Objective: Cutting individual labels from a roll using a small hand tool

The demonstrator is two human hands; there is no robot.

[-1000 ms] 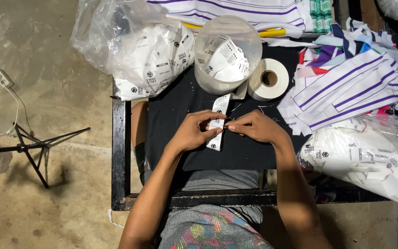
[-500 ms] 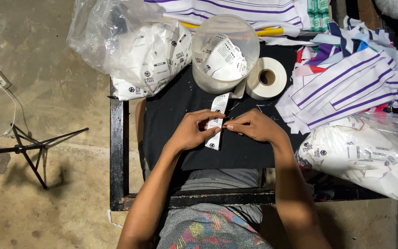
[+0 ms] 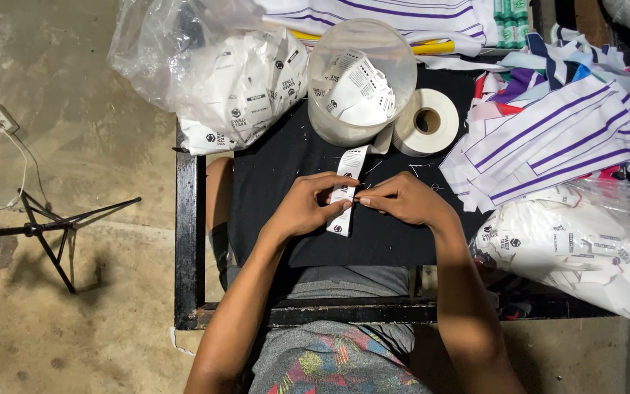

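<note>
A white printed label strip (image 3: 347,169) runs from a white roll (image 3: 424,121) down across a black cloth (image 3: 271,182) on the table. My left hand (image 3: 308,206) pinches the strip from the left. My right hand (image 3: 402,198) pinches it from the right, fingertips meeting the left hand's at the strip's middle. The strip's lower end (image 3: 339,224) hangs below my fingers.
A clear round tub (image 3: 362,80) of cut labels stands behind the strip. Plastic bags of labels lie at back left (image 3: 227,87) and at right (image 3: 585,255). Striped purple-and-white fabric pieces (image 3: 548,131) are piled at right. A black tripod (image 3: 45,230) and power strip (image 3: 0,117) are on the floor at left.
Both hands stay on the label strip at the same spot; only slight finger shifts and a small camera movement.
</note>
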